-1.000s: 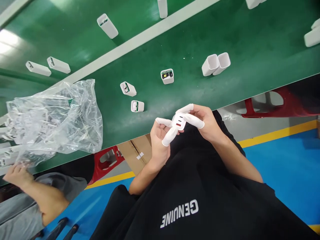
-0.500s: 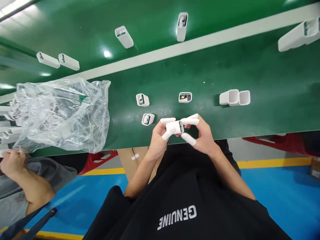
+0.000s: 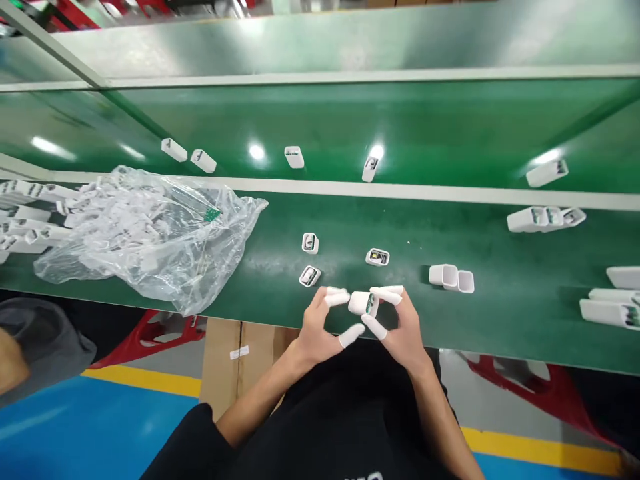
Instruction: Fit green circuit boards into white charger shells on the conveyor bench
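My right hand (image 3: 406, 333), with white finger cots on its fingertips, pinches a small white plastic housing (image 3: 357, 303) by its open end. A green circuit board shows inside that end. To its left, my left hand (image 3: 316, 333) has thumb and fingers spread with nothing between them, also in white cots. Its index fingertip is close to the housing's closed end; whether it touches I cannot tell. Just beyond my hands stand a housing with yellow and black parts inside (image 3: 377, 257) and two housings with a board and white part, one nearer (image 3: 310, 275) and one farther (image 3: 310, 243).
A clear plastic bag of white parts (image 3: 200, 247) lies on the green table at left, beside many white housings (image 3: 30, 233). Two empty housings (image 3: 444, 275) stand to the right, with more housings (image 3: 525, 219) farther off. A co-worker's arm (image 3: 13, 363) shows at far left.
My left hand has let go of the housing and opened, while my right hand now holds it alone. The view has tilted up, showing more of the far table.
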The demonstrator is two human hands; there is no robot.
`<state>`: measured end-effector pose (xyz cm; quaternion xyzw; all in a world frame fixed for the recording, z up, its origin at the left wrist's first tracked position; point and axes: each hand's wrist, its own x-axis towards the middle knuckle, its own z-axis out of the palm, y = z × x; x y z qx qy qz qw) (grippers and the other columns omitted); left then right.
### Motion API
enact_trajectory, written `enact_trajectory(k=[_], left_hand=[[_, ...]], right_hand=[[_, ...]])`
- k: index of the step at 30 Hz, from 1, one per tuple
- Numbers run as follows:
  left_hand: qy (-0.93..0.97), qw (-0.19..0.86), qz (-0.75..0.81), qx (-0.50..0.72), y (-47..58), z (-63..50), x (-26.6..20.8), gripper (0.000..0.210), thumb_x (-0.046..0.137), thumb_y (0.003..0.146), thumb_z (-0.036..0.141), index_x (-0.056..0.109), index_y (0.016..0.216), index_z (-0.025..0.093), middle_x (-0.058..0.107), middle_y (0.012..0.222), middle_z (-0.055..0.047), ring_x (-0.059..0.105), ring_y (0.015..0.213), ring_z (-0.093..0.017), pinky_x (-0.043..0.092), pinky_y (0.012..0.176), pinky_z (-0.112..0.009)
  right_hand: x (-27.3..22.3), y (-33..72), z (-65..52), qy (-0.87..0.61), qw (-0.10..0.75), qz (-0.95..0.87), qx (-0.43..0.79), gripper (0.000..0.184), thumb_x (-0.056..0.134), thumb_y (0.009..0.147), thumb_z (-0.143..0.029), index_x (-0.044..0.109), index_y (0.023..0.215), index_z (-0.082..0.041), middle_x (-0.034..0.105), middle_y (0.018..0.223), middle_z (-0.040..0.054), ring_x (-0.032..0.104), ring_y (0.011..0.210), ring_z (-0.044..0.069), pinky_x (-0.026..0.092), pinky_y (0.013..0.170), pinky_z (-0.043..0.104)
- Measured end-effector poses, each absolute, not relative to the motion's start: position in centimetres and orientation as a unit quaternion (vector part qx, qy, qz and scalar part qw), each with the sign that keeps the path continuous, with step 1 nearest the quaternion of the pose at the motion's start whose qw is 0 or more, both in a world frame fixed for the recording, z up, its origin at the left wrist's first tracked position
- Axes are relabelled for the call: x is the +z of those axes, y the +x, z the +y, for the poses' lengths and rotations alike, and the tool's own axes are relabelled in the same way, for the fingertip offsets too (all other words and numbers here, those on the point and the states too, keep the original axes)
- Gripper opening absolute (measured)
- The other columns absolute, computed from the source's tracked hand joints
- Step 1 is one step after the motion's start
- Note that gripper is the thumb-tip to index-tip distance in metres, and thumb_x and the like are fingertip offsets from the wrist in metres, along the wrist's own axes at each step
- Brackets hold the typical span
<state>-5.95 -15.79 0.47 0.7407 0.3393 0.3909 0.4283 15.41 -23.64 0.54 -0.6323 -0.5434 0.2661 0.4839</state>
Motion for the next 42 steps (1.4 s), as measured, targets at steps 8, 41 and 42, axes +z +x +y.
enact_trajectory(k=[8,41,42], left_hand=[[0.69,0.259,0.539,0.409,-8.2,-12.9,-0.2,0.055,0.096,0.087,0.03,0.069,0.135,0.026,0.068,0.116,-0.007,0.066,0.099,-0.024,0.059,0.088,-0.04],[0.75,0.391,0.143,0.514,-1.1,4.3,15.3,0.078,0.119,0.049,0.055,0.087,0.114,0.028,0.077,0.101,-0.006,0.073,0.092,-0.028,0.067,0.092,-0.052],[0.755,0.367,0.136,0.527,-0.4,4.6,14.8,0.077,0.118,0.051,0.055,0.086,0.116,0.029,0.077,0.102,-0.005,0.073,0.092,-0.028,0.067,0.092,-0.052]], right_hand=[[0.7,13.8,-19.6,-0.622,0.431,-0.627,0.187,0.048,0.078,0.104,-0.025,0.067,0.15,-0.032,0.073,0.124,0.0118,0.081,0.107,0.03,0.074,0.093,0.049],[15.1,16.7,-2.1,-0.401,0.487,-0.467,0.62,0.073,0.074,0.086,-0.098,0.076,0.092,-0.025,0.059,0.065,-0.0032,0.042,0.046,0.011,0.036,0.039,0.03],[15.1,16.7,-2.2,-0.405,0.493,-0.458,0.619,0.074,0.073,0.087,-0.099,0.075,0.09,-0.025,0.057,0.064,-0.0035,0.041,0.045,0.01,0.035,0.039,0.03]])
